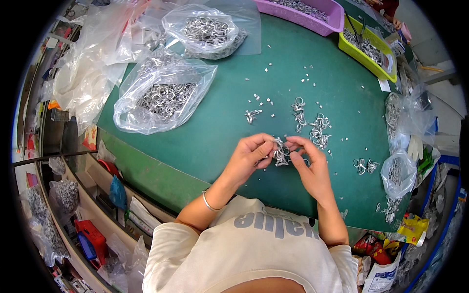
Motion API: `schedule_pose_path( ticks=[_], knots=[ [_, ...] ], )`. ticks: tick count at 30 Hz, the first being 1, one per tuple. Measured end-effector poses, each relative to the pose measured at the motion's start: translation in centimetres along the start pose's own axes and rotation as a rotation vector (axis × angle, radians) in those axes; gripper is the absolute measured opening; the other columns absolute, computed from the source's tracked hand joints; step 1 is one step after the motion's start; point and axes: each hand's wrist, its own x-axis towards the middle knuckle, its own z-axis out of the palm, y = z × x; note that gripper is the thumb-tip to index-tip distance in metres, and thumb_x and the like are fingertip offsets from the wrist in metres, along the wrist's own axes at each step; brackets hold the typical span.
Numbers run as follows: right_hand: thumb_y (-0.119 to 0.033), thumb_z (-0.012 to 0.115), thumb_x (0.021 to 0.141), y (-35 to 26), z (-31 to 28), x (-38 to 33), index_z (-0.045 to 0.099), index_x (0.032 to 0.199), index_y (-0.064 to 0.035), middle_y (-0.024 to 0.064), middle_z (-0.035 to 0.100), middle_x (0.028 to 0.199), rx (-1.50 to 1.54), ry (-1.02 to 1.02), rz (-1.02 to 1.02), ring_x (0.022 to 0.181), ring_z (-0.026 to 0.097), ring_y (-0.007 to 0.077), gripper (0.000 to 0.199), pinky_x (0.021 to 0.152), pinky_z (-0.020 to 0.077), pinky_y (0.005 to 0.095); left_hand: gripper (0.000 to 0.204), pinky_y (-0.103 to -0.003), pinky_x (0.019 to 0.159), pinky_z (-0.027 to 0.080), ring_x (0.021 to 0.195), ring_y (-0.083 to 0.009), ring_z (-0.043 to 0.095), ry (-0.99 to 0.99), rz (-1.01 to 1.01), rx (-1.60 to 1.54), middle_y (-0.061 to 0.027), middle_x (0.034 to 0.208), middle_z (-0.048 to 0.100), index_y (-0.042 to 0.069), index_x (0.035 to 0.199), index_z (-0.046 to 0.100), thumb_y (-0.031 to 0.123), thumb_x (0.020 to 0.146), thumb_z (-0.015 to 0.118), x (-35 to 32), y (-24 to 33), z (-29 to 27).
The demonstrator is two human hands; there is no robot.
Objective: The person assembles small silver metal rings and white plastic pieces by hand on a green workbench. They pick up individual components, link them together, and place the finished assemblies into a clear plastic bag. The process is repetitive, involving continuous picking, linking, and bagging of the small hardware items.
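Fingers of left hand (248, 154) and right hand (312, 170): curled, tips nearly closed on silver rings (281, 155), near table's (234, 93) front edge. Judged partway: loose clusters (320, 133) lie toward right edge; bagged rings (168, 100) by left edge presumably remain.

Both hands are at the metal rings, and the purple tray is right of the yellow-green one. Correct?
Not quite: the head view shows the purple tray left of the yellow-green tray. The left hand and right hand are indeed at the metal rings.
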Motion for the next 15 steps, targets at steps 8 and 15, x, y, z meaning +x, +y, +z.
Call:
schedule_pose_path(
  ticks=[8,15],
  knots=[
    [0.001,0.058,0.083,0.2,0.5,-0.2,0.06,0.089,0.0032,0.0085,0.061,0.087,0.162,0.019,0.004,0.078,0.057,0.0148,0.007,0.069,0.0451,0.0262,0.012,-0.02,0.047,0.031,0.055,-0.0061,0.041,-0.033,0.145,0.328,-0.002,0.078,0.052,0.0,0.091,0.057,0.011,0.092,0.052,-0.3,0.0,0.7],
    [0.002,0.058,0.082,0.3,0.4,-0.5,0.059,0.086,0.0038,0.0091,0.06,0.081,0.128,0.028,-0.019,0.072,0.057,0.016,0.004,0.067,0.0452,0.0262,0.013,-0.018,0.048,0.033,0.057,-0.0037,0.044,0.067,0.136,0.242,0.0,0.073,0.054,0.0,0.094,0.057,0.01,0.088,0.06,-0.6,-0.3,1.5]
  ],
)
